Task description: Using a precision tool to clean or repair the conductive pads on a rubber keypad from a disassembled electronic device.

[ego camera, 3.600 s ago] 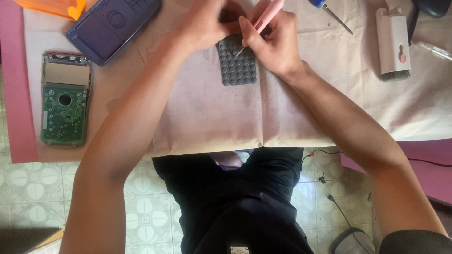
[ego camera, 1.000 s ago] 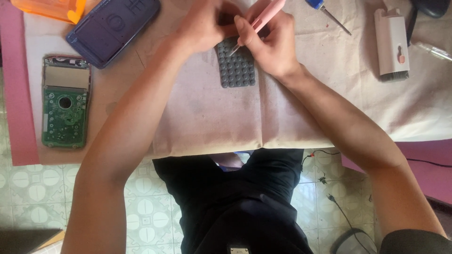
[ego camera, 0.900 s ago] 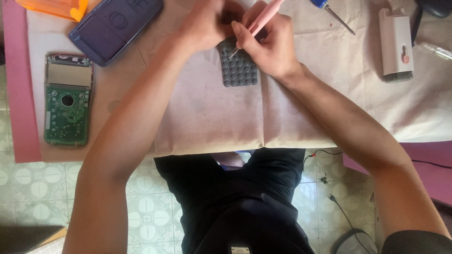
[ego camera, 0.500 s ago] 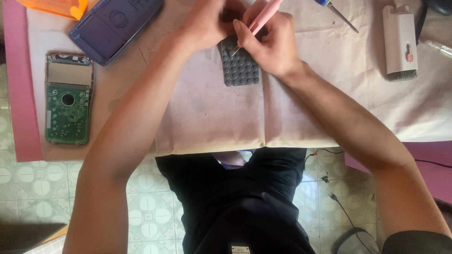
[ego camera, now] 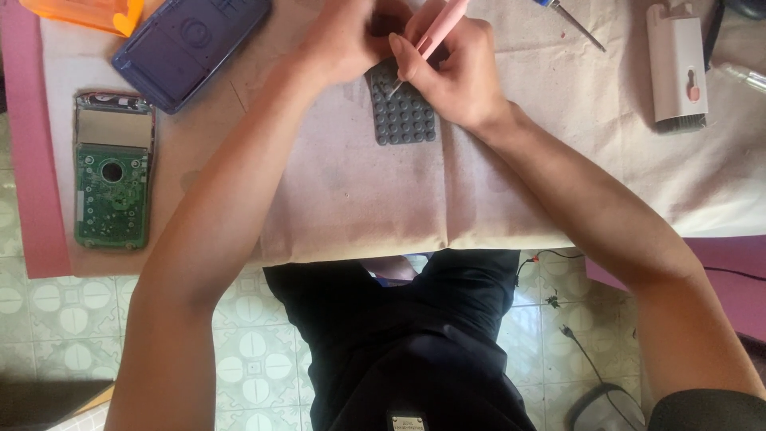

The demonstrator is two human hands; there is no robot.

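A grey rubber keypad (ego camera: 405, 118) with rows of round bumps lies on the pale cloth (ego camera: 351, 191) at the top middle. My left hand (ego camera: 345, 41) rests on its upper left edge and holds it down. My right hand (ego camera: 456, 73) grips a pink pen-shaped tool (ego camera: 435, 32), its thin tip touching the keypad's upper part. The top of the keypad is hidden under both hands.
A green circuit board with a screen (ego camera: 112, 179) lies at the left. A dark blue casing (ego camera: 190, 46) and an orange box (ego camera: 84, 11) sit at the top left. A screwdriver (ego camera: 570, 19) and a white brush tool (ego camera: 678, 68) lie at the top right.
Both hands stay on the keypad; the pink tool's tip has made small movements over its upper rows. The view has shifted slightly.
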